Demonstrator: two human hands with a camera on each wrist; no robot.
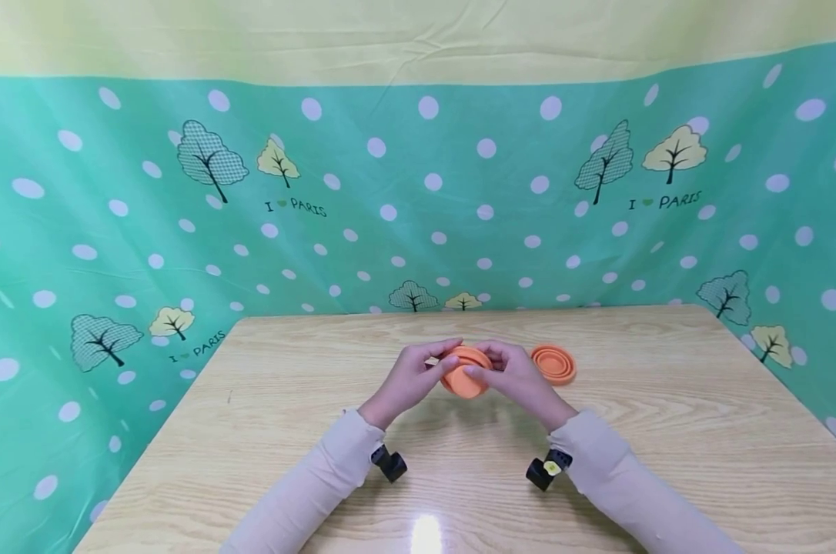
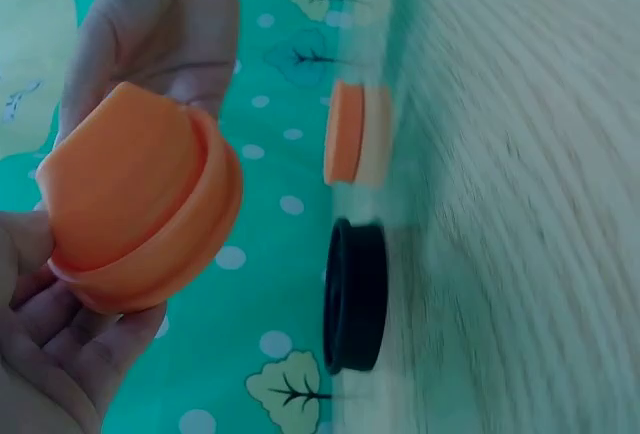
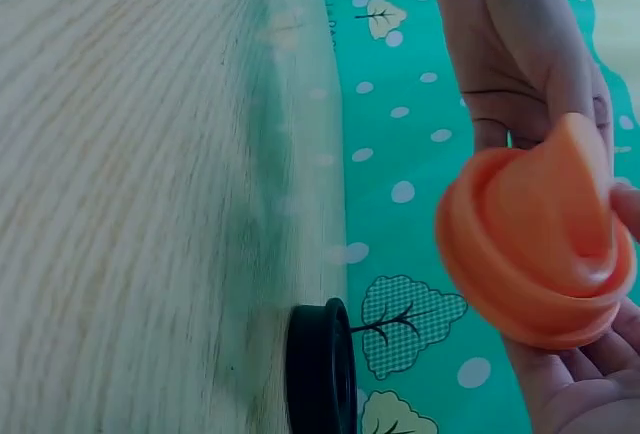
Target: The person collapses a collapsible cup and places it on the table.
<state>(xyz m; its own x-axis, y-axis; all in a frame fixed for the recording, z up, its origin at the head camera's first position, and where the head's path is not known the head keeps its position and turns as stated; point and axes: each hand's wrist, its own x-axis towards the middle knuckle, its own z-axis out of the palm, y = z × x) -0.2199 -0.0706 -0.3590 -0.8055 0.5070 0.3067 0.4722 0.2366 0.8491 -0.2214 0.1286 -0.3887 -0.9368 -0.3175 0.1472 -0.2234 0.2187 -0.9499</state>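
Observation:
Both hands hold an orange collapsible cup above the middle of the table. My left hand grips its left side and my right hand its right, with the thumbs on the near face. In the left wrist view the cup is tilted, its wall pushed out of shape above a thick folded rim. The right wrist view shows the cup's wall bent to a pointed ridge. To the right of my right hand, a second orange piece with concentric rings lies flat on the table.
A round black piece stands on the table beyond the hands, seen in both wrist views and hidden in the head view. The wooden table ends at a green dotted curtain behind and at the sides.

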